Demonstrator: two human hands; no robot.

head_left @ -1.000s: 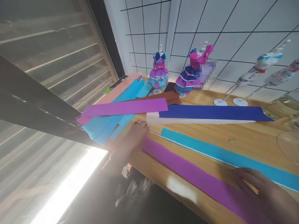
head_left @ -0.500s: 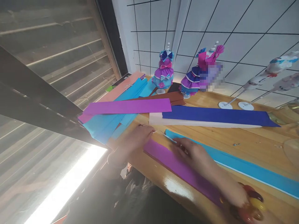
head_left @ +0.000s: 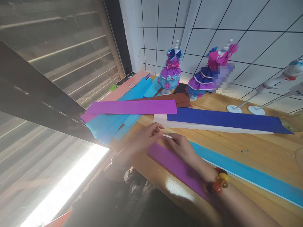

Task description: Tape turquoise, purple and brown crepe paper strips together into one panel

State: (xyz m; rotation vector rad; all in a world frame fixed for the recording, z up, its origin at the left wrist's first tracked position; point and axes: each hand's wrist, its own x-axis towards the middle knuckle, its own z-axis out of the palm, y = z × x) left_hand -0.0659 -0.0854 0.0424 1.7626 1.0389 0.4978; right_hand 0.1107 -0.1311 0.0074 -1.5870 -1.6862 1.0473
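A short length of thin white strip spans the small gap between my hands; whether it is ribbon or cord I cannot tell. My left hand is closed in a pinch at its left end. At the other end, the fingers of my right hand are closed on it, with a beaded bracelet round that wrist. Under my right hand and forearm lies a purple strip of fabric or paper along the table's near edge. A light blue strip runs beyond the forearm to the right.
Purple, light blue and brown sheets overlap at the left. A dark blue strip lies over a pale one. Two miniature dresses on stands and white stands line the tiled wall.
My hands have come closer together, and less of the white strand shows between them. My right hand has moved slightly left and up. The view has shifted a little.
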